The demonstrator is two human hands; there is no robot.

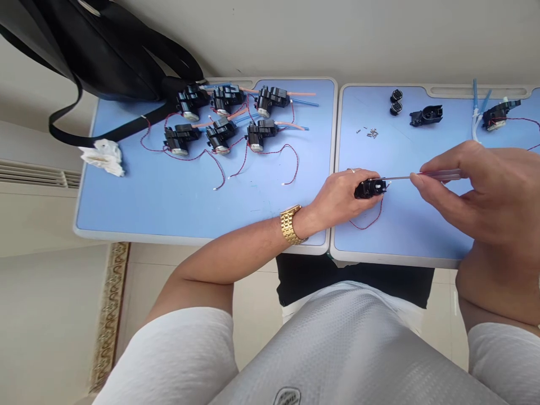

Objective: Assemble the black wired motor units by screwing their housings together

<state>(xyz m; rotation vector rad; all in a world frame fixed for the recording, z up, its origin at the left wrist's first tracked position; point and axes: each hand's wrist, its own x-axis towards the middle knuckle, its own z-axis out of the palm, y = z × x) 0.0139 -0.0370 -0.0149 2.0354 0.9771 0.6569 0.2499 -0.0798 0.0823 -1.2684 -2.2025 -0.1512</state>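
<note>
My left hand is closed round a small black pump unit over the right-hand table, and a thin dark red wire trails below it. Between the thumb and fingers of my right hand is a screwdriver with a clear handle. Its thin shaft points left, and the tip meets the upper edge of the unit. Farther back lie several small screws, two round black parts and a black plastic housing.
Two blue tables stand side by side. Several black units with wires and tubes sit on the left one. Another unit with blue tubes is at the far right. A black bag and a crumpled tissue lie at left.
</note>
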